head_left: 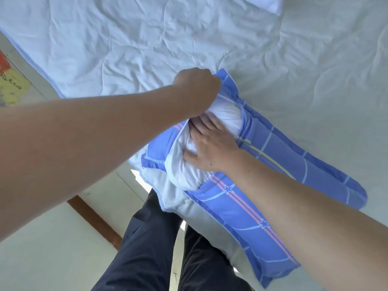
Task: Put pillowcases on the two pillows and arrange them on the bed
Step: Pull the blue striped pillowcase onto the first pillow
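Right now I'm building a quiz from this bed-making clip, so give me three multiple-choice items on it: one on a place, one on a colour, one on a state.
1. Where does the second white pillow lie?
A. at the top right edge of the view, on the bed
B. on the floor
C. under the person's legs

2. What is the main colour of the pillowcase?
A. green
B. blue
C. red

3. How far into its case is the pillow being handled?
A. fully in
B. partly in, white still showing at the opening
C. wholly outside

Answers: 1 A, a white corner shows there on the quilt. 2 B, blue with pink stripes and stars. 3 B, the right hand presses the bare white while the left hand grips the case's edge.
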